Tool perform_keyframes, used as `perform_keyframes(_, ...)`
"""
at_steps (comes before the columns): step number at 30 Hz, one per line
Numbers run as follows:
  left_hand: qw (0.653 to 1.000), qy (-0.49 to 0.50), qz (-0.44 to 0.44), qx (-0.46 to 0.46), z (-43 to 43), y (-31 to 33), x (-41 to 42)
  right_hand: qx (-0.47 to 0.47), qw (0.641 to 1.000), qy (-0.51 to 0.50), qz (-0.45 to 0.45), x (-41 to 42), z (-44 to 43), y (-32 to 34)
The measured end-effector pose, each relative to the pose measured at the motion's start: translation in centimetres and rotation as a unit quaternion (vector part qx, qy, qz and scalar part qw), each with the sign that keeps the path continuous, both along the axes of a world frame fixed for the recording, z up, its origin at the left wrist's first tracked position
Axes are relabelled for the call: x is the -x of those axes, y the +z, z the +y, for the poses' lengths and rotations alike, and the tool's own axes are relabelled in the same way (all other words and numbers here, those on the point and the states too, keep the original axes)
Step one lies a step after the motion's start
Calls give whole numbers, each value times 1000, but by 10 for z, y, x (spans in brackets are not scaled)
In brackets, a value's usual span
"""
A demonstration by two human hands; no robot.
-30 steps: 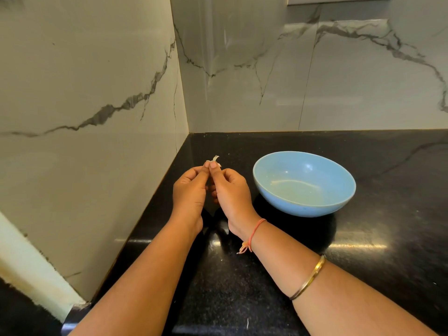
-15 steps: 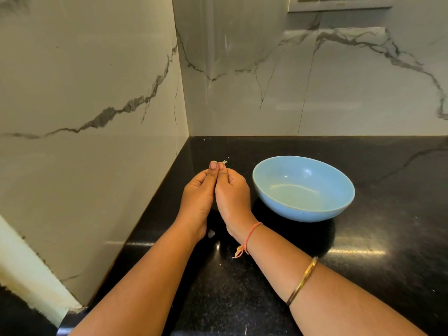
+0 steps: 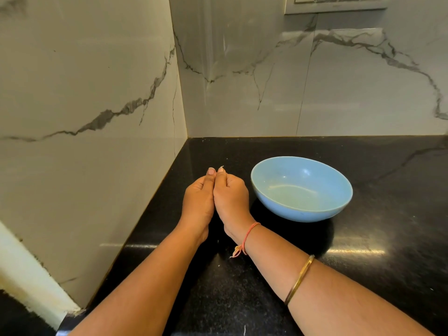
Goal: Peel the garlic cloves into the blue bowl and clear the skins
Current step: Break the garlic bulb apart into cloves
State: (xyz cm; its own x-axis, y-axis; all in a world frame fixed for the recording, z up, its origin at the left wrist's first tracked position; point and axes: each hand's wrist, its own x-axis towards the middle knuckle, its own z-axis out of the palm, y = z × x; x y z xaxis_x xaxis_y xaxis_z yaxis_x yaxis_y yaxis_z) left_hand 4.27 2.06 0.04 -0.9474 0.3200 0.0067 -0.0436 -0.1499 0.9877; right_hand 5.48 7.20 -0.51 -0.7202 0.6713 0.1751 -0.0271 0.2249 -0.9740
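Observation:
My left hand (image 3: 197, 198) and my right hand (image 3: 231, 196) are pressed side by side on the black counter (image 3: 388, 238), fingers curled away from me, thumbs together on top. A tiny pale tip of a garlic clove (image 3: 222, 167) pokes out just above my right thumb; the rest of the clove is hidden between the hands. Both hands seem to pinch it. The blue bowl (image 3: 301, 189) stands just right of my right hand, upright, with nothing visible inside.
Marble walls meet in a corner (image 3: 186, 135) close behind and left of the hands. A switch plate (image 3: 334, 4) sits high on the back wall. A few pale specks lie on the counter near my forearms.
Both hands have sunk lower toward the counter and closed tightly together; less of the clove shows above the thumbs. The bowl has not moved.

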Motion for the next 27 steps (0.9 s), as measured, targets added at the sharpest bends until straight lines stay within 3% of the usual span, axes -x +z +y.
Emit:
perform_keyframes(10,1000,-13,5,13,-1,1,-3,11,1000,9,7,-3,3,-1)
perform_keyframes(20,998,-30,4,-47,-10,7,-1,167,975,137,56,-13,9,5)
perform_keyframes(27,999,1,-13,-45,-12,7,2,114,984,127,60,-12,13,1)
